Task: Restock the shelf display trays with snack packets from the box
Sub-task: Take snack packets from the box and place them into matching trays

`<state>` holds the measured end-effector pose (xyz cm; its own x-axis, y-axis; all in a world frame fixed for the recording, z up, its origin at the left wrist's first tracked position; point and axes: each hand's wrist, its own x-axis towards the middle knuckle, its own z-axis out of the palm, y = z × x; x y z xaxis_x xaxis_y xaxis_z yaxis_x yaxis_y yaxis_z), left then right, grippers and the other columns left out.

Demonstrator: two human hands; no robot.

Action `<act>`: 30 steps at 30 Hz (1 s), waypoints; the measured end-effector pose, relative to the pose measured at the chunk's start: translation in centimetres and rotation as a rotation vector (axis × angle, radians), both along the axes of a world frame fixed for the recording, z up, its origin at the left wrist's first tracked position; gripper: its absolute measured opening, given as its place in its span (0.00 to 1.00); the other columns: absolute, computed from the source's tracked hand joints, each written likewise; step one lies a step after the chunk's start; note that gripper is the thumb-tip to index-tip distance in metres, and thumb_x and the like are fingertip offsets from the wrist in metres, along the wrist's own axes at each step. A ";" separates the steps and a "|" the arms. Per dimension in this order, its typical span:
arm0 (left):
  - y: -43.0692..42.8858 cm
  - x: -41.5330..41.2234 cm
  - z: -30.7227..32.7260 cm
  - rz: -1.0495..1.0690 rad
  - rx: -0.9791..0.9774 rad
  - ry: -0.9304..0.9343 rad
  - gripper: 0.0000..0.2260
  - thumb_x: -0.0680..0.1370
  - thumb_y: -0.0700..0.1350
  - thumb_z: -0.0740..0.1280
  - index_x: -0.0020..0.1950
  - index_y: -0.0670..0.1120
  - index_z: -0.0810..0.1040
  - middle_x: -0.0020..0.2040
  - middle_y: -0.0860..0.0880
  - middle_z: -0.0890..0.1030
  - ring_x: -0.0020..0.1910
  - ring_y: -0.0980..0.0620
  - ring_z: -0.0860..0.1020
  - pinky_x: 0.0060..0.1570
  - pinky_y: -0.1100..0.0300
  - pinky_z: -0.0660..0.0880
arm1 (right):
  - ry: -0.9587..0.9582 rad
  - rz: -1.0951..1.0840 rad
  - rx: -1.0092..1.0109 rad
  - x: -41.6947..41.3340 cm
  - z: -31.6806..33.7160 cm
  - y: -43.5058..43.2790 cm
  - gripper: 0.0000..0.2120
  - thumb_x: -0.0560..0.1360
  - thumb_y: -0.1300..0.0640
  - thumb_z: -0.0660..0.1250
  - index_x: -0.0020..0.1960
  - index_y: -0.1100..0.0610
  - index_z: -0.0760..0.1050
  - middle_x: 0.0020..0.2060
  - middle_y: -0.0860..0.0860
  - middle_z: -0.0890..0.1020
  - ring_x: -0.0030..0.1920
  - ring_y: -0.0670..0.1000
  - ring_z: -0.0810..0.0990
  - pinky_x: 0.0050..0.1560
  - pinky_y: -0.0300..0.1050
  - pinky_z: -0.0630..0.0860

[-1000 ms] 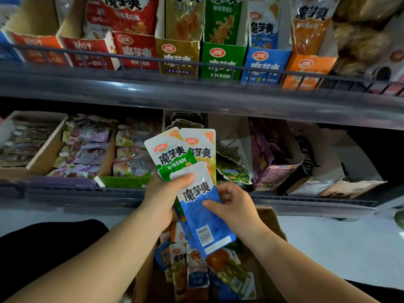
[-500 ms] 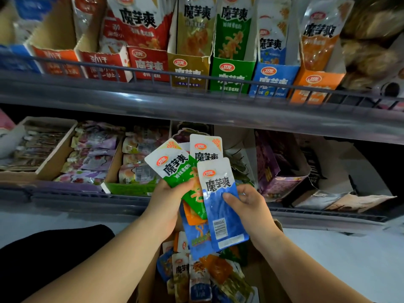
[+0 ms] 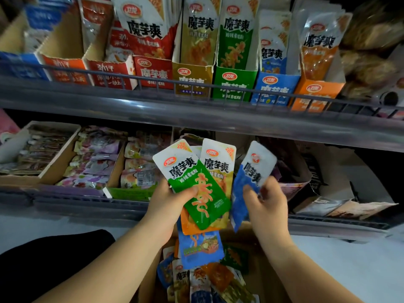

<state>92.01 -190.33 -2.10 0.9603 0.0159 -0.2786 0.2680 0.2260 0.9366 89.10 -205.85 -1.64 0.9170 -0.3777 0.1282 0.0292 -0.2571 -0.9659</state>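
Note:
My left hand [image 3: 168, 204] grips a fan of snack packets: a green one [image 3: 196, 189] in front, a yellow one [image 3: 220, 169] behind it, and orange and blue ones below. My right hand [image 3: 266, 204] pinches a single blue packet [image 3: 251, 178], held apart to the right of the fan. Below my hands the cardboard box [image 3: 260, 270] holds several loose packets. On the upper shelf stand the display trays: red [image 3: 153, 72], yellow [image 3: 192, 82], green [image 3: 234, 84], blue [image 3: 273, 88] and orange [image 3: 314, 95], each with upright packets.
A wire rail [image 3: 131, 77] runs along the front of the upper shelf. The lower shelf holds cardboard trays [image 3: 56, 158] of purple and green pouches on the left and torn bags [image 3: 349, 206] on the right. Pale floor lies at both sides of the box.
My right hand has pulled the blue packet off the front of the fan and moved it right. Both hands have risen a little and the view has tilted up toward the upper shelf.

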 end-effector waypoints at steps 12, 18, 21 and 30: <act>0.3 0.0 0.4 -0.038 -0.089 0.029 0.12 0.72 0.31 0.66 0.47 0.48 0.74 0.44 0.49 0.82 0.44 0.48 0.80 0.41 0.55 0.75 | 0.029 0.253 0.088 0.7 -0.6 1.7 0.14 0.66 0.43 0.65 0.33 0.53 0.71 0.53 0.39 0.72 0.55 0.34 0.72 0.51 0.34 0.72; 0.3 -0.2 0.3 -0.124 -0.128 0.038 0.12 0.72 0.30 0.65 0.47 0.46 0.75 0.37 0.49 0.84 0.35 0.52 0.82 0.33 0.60 0.79 | 0.107 0.203 0.083 1.2 0.1 1.2 0.15 0.70 0.63 0.69 0.47 0.46 0.69 0.44 0.46 0.73 0.40 0.39 0.76 0.35 0.30 0.74; 0.3 -0.4 0.4 -0.155 -0.149 0.037 0.12 0.71 0.30 0.65 0.49 0.46 0.75 0.38 0.49 0.84 0.36 0.51 0.83 0.32 0.60 0.79 | 0.102 0.186 0.146 1.4 0.2 1.1 0.23 0.69 0.66 0.70 0.56 0.48 0.65 0.46 0.45 0.74 0.37 0.29 0.76 0.35 0.26 0.73; 0.0 -0.8 1.0 -0.122 -0.090 -0.025 0.10 0.72 0.33 0.66 0.46 0.48 0.76 0.36 0.53 0.84 0.34 0.56 0.82 0.32 0.63 0.78 | 0.257 0.113 0.387 2.0 0.1 0.9 0.08 0.70 0.63 0.70 0.45 0.59 0.72 0.31 0.50 0.83 0.30 0.48 0.82 0.35 0.46 0.78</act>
